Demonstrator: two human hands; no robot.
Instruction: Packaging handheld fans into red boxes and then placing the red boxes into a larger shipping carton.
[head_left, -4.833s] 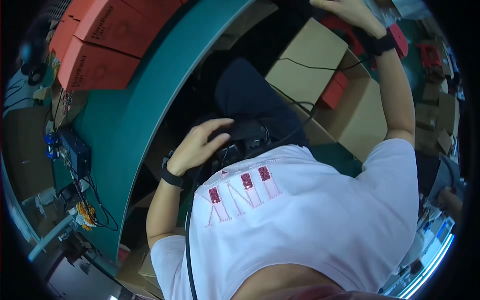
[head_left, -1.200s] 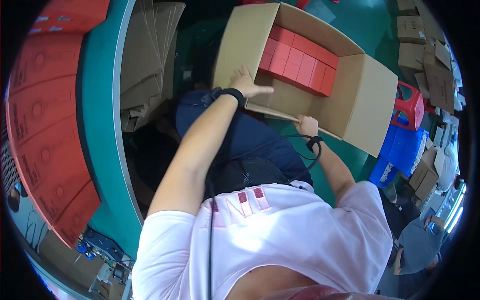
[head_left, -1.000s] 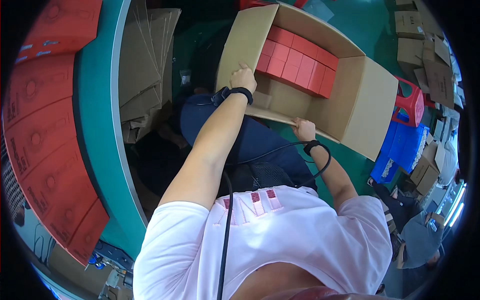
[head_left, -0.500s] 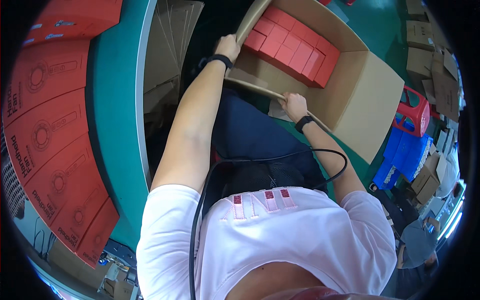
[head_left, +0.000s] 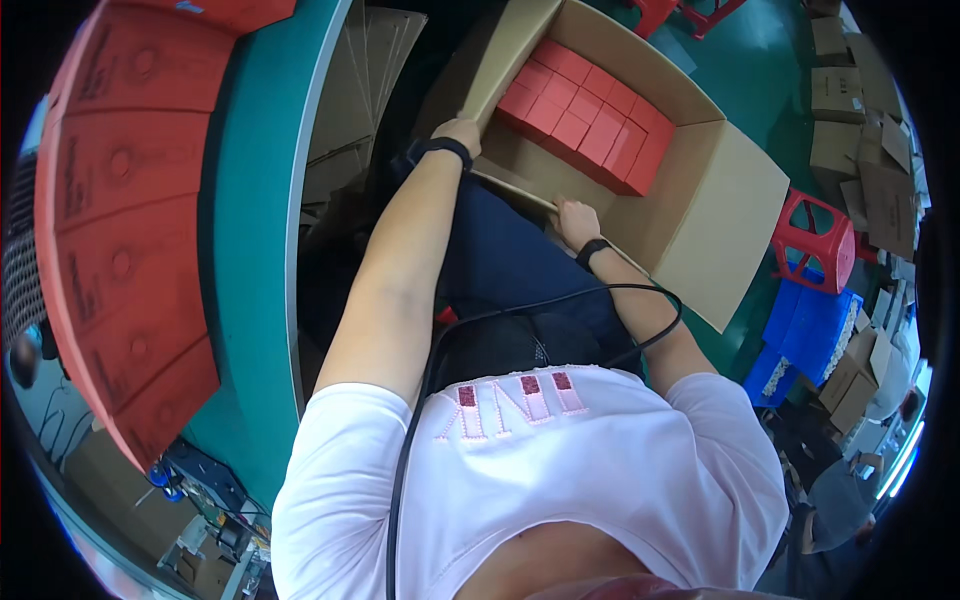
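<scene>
A large open cardboard box (head_left: 700, 205) stands in front of me, tilted in the view, its flaps spread outward. Packed inside against the far wall are several small red boxes (head_left: 598, 130), set close together in rows; the near part of the carton shows bare cardboard. At its left near corner my left hand (head_left: 460, 136) is closed around the cardboard edge. My right hand (head_left: 577, 221) grips the near edge, fingers wrapped over the rim. Both wrists carry dark bands.
To my left runs a green-topped workbench (head_left: 255, 200) with red printed boxes (head_left: 130, 260) lined up on it. Flattened cardboard (head_left: 345, 100) leans beside it. On the right are a red stool (head_left: 815, 240), blue bins (head_left: 810, 330) and stacked cartons (head_left: 840, 95). A black cable (head_left: 540, 302) crosses my lap.
The carton has shifted left, closer to the workbench, with both hands still on its edges. My view has turned slightly, so the bench appears farther right.
</scene>
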